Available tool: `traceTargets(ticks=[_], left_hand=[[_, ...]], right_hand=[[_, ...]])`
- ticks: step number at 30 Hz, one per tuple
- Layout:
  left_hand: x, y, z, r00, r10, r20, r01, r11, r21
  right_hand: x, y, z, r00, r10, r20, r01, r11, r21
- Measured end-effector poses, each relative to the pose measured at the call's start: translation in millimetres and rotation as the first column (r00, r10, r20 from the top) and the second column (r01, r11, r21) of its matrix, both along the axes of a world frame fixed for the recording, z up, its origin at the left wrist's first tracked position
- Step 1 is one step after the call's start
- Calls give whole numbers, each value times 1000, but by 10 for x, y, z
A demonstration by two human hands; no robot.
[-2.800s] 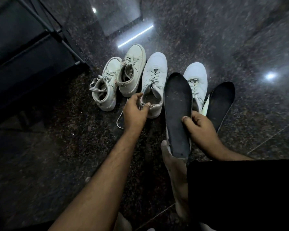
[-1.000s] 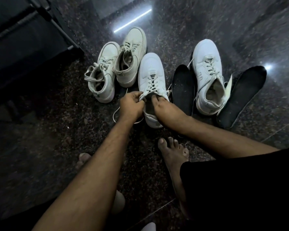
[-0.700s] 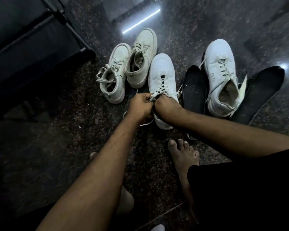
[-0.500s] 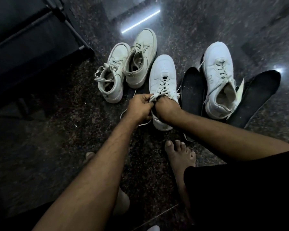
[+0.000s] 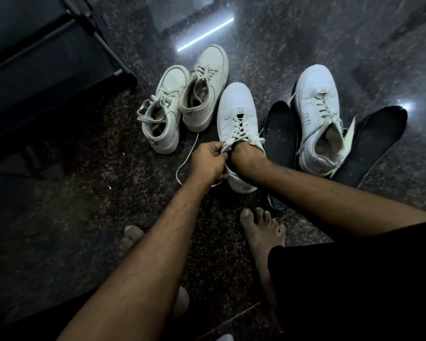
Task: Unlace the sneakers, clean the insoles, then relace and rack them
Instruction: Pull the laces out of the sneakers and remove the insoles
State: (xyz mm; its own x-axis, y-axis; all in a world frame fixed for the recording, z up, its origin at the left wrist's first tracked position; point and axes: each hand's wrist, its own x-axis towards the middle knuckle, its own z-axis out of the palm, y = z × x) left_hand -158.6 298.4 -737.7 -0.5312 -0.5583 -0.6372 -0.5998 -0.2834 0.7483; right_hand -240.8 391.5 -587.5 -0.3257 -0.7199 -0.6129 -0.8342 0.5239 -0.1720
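With the left hand [image 5: 208, 163] pinching the lace [image 5: 225, 148] and right hand [image 5: 244, 156] fingers hidden inside the middle sneaker [image 5: 236, 114], just left of the black insole [image 5: 279, 129], steady the collar while working.

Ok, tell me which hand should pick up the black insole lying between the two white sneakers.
Right. The right hand is at the laced white sneaker, right beside the black insole. The left hand sits farther away and is pinching the white lace, so it would have to let go first.
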Motion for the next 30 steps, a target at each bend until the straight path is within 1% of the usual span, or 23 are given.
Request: traceTargets(ticks=[2, 4, 6, 7, 8, 9, 10, 11, 12, 15, 16, 17, 18, 19, 21, 22, 24, 26, 28, 30], left_hand=[[-2, 8, -8, 1000, 4, -6, -4, 1000, -5], [8, 20, 9, 1000, 8, -16, -8, 1000, 9], [15, 25, 5, 1000, 4, -20, -4, 1000, 12], [20, 16, 3, 1000, 5, -21, -5, 1000, 9], [19, 10, 8, 1000, 5, -19, -5, 1000, 5], [19, 9, 2, 1000, 2, -14, -2, 1000, -3], [16, 12, 2, 1000, -2, -6, 2, 1000, -11], [9, 16, 4, 1000, -3, -3, 3, 1000, -14], [2, 18, 0, 1000, -1, -1, 1, 1000, -14], [-6, 6, -21, 1000, -8, -1, 7, 995, -101], [1, -10, -58, 1000, -20, -9, 18, 991, -133], [1, -20, -90, 1000, -25, -13, 23, 989, -148], [-1, -23, -93, 1000, -18, -18, 15, 989, -146], [-3, -16, -66, 1000, 0, -25, -3, 991, -132], [-14, 14, -29, 999, 25, -25, -28, 994, -105], [-15, 23, -53, 1000, 21, -23, -23, 995, -98], [-23, 34, -79, 999, 24, -29, -27, 995, -98], [-31, 40, -47, 999, 44, -23, -45, 996, -72], [-36, 32, -16, 998, 51, -39, -52, 998, -41], [-42, 27, 5, 998, 39, -39, -42, 997, -66]], right_hand=[[15, 6, -67, 998, 15, 63, -16, 1000, 17], [-15, -5, -27, 999, 30, 45, -31, 999, 27], [-7, 47, -60, 992, 120, 43, -119, 993, -19], [6, 50, -36, 981, 189, 35, -189, 982, -16], [26, 50, 6, 976, 214, 33, -214, 977, 13], [30, 49, -48, 985, 163, 50, -163, 987, 5], [38, 53, -45, 991, 133, 26, -134, 991, 26], [20, 47, -55, 992, 124, 27, -125, 991, 42], [-10, 63, -66, 993, 118, 28, -118, 993, 16], [-38, 58, -26, 961, 276, -8, -277, 960, -43], [17, 87, -42, 956, 293, -35, -294, 953, -77], [89, 122, -88, 948, 312, -61, -315, 949, -36], [129, 157, -190, 955, 274, -109, -275, 961, 12], [122, 165, -352, 958, 243, -150, -245, 970, 5], [19, 164, -666, 976, 127, -178, -158, 972, -174], [-49, 193, -790, 986, 69, -153, -102, 970, -218], [-162, 263, -913, 994, 13, -109, -44, 958, -284], [-216, 335, -942, 996, 32, -88, -60, 939, -339], [-255, 365, -940, 994, 28, -109, -72, 903, -424], [-341, 347, -988, 992, -64, -104, -6, 822, -570]])
